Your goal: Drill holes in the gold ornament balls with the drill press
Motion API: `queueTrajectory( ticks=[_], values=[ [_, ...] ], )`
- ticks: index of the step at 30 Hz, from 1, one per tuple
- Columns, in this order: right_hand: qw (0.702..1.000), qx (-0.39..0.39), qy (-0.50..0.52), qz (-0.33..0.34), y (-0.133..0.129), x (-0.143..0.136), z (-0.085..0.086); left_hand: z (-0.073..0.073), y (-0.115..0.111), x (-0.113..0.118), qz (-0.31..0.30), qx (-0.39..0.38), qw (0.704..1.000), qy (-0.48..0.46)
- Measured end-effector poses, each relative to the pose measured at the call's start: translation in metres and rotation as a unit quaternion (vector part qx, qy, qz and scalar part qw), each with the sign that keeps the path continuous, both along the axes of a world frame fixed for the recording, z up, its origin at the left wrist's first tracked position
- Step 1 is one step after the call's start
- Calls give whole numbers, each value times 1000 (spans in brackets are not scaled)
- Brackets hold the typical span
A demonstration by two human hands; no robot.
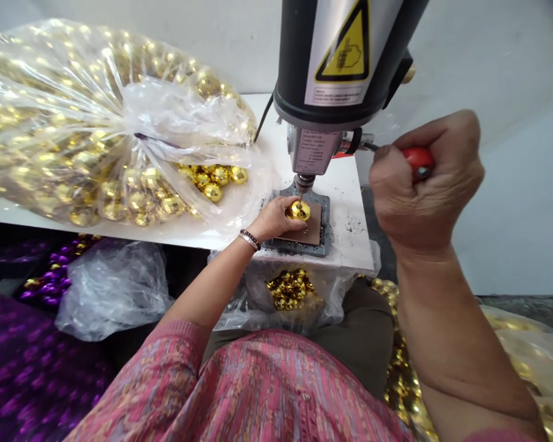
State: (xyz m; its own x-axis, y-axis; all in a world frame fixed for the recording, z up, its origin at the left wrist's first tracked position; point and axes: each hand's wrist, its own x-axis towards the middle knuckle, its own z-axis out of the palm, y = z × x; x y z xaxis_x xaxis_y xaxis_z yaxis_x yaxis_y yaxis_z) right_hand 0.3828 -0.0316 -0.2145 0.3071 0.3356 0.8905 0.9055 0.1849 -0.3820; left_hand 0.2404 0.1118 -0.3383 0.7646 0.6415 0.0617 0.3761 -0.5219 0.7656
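Observation:
My left hand point(281, 220) pinches a gold faceted ball point(300, 210) between thumb and fingers, on a brown board point(311, 232) that lies on the grey base plate point(325, 212). Right above the ball is the drill press's chuck point(305, 182); its thin bit comes down to the ball's top, though whether it has entered the ball I cannot tell. My right hand point(428, 178) is wrapped round the red-knobbed lever point(417, 162) on the right side of the drill press point(332, 61).
A big clear bag of gold balls point(74, 141) covers the table's left part, its mouth open towards the plate. Dark shavings dot the white table point(350, 245). Below the front edge hangs a bag of gold balls point(292, 290). Purple balls point(50, 282) lie lower left.

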Motion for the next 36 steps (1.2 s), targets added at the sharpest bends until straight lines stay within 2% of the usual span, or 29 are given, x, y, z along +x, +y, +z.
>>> queueTrajectory(
  ticks=[4, 8, 16, 22, 29, 32, 36],
  values=[
    [998, 25, -64, -15, -1, 4, -20, -1, 0, 0, -6, 15, 1000, -1],
    [993, 54, -104, -28, 2, 6, -32, -1, 0, -1, -2, 35, 999, 4],
    [987, 106, -96, -70, 8, 0, -50, -3, -3, 0, 15, 49, 998, 37],
    [991, 114, -60, -38, 10, -3, -56, 1, -6, 0, 22, 40, 998, 46],
    [991, 120, -57, -20, 12, -2, -76, 4, -7, -1, -7, 28, 999, 26],
    [991, 122, -43, -25, 11, -2, -60, 3, -7, -1, -4, 17, 1000, 7],
    [997, 59, 50, -16, 17, 5, -8, 3, -8, -5, -20, -15, 1000, -19]
  ],
)
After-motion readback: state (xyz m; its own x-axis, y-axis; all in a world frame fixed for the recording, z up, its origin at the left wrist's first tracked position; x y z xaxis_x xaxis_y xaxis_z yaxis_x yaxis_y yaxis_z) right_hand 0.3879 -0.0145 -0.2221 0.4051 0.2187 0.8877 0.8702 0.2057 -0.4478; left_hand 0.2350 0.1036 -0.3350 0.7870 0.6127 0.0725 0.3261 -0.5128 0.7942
